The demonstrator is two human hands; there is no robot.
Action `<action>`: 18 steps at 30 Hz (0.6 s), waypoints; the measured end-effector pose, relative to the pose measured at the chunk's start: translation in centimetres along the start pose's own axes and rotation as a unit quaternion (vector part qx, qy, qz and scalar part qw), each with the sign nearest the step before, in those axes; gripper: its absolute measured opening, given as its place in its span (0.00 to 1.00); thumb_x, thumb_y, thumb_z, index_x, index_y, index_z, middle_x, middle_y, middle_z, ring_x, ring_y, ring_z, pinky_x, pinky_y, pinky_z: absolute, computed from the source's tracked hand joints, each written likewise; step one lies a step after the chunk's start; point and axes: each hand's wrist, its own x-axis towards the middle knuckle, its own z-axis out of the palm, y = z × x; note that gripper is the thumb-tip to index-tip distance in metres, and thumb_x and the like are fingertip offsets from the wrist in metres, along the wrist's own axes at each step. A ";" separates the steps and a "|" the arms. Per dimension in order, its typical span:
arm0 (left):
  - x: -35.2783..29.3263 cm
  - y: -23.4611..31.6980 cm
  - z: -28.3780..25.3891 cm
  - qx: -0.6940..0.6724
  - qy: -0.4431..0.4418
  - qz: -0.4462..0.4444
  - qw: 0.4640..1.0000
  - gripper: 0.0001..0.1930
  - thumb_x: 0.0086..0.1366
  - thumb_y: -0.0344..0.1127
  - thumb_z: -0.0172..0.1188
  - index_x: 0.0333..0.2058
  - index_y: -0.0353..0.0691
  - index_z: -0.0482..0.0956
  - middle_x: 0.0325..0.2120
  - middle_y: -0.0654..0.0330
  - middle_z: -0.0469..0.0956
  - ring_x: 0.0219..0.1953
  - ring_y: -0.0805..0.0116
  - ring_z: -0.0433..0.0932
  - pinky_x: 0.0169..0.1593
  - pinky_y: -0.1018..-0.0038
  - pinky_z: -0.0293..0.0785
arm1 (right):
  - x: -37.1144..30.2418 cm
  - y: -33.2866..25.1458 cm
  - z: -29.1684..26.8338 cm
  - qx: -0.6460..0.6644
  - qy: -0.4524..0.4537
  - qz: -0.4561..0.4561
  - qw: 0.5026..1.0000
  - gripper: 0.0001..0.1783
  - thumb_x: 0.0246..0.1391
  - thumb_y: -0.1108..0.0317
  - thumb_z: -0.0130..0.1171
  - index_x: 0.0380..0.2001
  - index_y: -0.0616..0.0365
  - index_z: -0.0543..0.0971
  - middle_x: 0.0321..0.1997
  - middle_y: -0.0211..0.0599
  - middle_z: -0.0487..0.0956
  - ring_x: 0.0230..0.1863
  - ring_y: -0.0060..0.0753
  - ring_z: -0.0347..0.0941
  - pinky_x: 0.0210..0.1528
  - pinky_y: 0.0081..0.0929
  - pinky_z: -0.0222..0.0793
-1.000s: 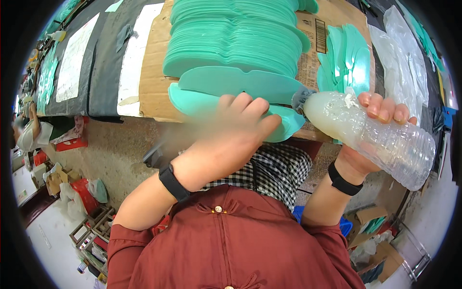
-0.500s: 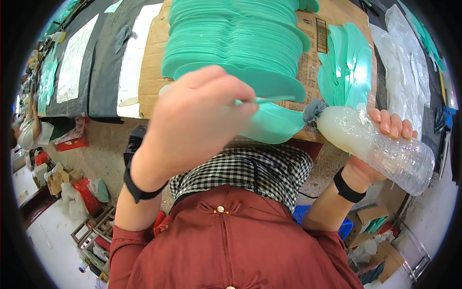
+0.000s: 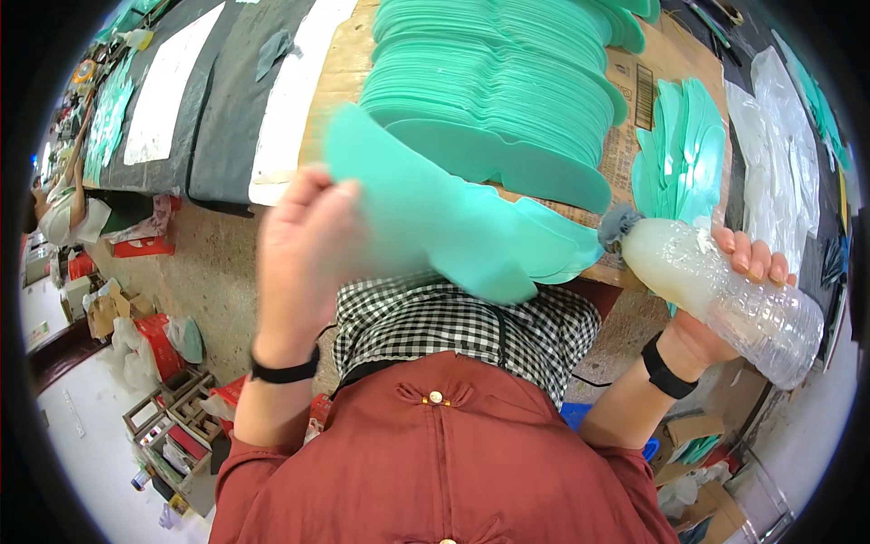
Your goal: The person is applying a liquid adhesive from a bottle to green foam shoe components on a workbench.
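My left hand (image 3: 308, 249), slightly smeared by motion, pinches the left edge of a thin green insole-shaped sheet (image 3: 399, 199). That sheet is tilted, with its broad face toward me, in front of a large stack of green sheets (image 3: 489, 77). Beyond its right end, more loose green sheets (image 3: 562, 243) overlap at the table's near edge. My right hand (image 3: 691, 343) is wrapped round a clear plastic bottle (image 3: 716, 281) containing something whitish. The bottle lies sideways, its neck plugged with bunched grey cloth (image 3: 618, 224) that points left at the loose sheets.
Flattened cardboard (image 3: 340, 68) lies under the stack. Narrow green pieces (image 3: 684, 150) fan out right of it, beside clear plastic bags (image 3: 775, 136). White paper (image 3: 290, 91) covers part of the dark table to the left. Another person (image 3: 72, 213) is at the far left.
My left hand has moved left from over the loose sheets, and the green sheet it pinches now shows its broad face instead of its edge. The right hand still holds the bottle.
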 end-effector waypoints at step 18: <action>0.6 -4.0 -0.3 0.167 0.013 -0.010 0.986 0.11 0.71 0.39 0.60 0.34 0.39 0.74 0.21 0.60 0.79 0.21 0.74 0.80 0.24 0.78 0.75 | 1.5 7.1 8.6 -0.118 -0.208 0.134 0.962 0.43 0.74 0.43 0.18 0.30 0.57 0.81 0.30 0.47 0.83 0.31 0.46 0.79 0.40 0.42 0.68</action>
